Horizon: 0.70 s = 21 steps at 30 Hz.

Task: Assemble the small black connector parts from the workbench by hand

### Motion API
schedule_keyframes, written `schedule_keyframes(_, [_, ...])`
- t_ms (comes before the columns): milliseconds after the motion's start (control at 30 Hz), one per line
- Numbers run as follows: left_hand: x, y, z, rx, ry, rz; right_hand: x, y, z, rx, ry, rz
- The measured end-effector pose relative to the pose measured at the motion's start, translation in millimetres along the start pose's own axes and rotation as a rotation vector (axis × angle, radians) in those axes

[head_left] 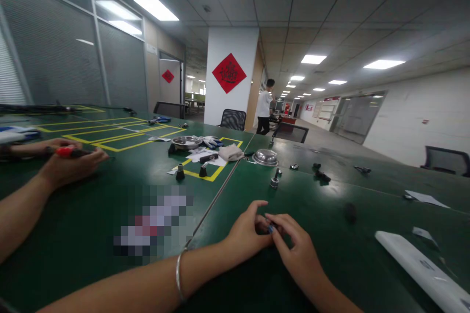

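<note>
My left hand (246,231) and my right hand (298,247) meet above the green table (220,288), fingertips pinched together. Between them is a small dark piece with a blue spot (270,229), mostly hidden by the fingers; I cannot make out its kind. A silver bracelet (178,274) circles my left wrist. Just beyond my hands, a small metal fitting with a dark stem (274,180) stands upright. Two black cone-shaped pieces, one of them here (179,172), stand farther left.
At left, a co-worker's hands (69,161) hold a red-and-black tool (69,151). Metal bowls (186,143), a cloth (231,152) and yellow tape (213,177) lie ahead. A white slab-like object (422,269) is at right. A person (263,105) stands beyond the table.
</note>
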<state>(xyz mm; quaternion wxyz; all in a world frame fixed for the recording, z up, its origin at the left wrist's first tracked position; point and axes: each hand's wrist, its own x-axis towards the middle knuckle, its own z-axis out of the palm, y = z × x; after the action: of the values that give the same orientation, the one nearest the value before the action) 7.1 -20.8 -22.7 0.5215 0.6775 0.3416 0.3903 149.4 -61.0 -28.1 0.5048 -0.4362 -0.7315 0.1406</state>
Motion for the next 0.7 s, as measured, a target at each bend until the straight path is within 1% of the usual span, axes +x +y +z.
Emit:
schedule_keyframes(133, [-0.8, -1.5, -1.0, 0.042, 0.010, -0.003, 0.1, 2.3, 0.2, -0.051, 0.002, 0.025])
schedule_keyframes(333, [0.6, -5.0, -0.8, 0.022, 0.015, 0.000, -1.1, 0.9, 1.2, -0.032, -0.001, -0.031])
schedule_keyframes(467, [0.7, -5.1, -0.8, 0.043, 0.013, -0.001, -0.7, 0.8, 1.4, -0.043, -0.002, 0.002])
schedule_keyframes(700, [-0.7, -1.7, -0.2, -0.030, -0.013, -0.012, -0.9, 1.9, 0.6, -0.041, -0.010, -0.017])
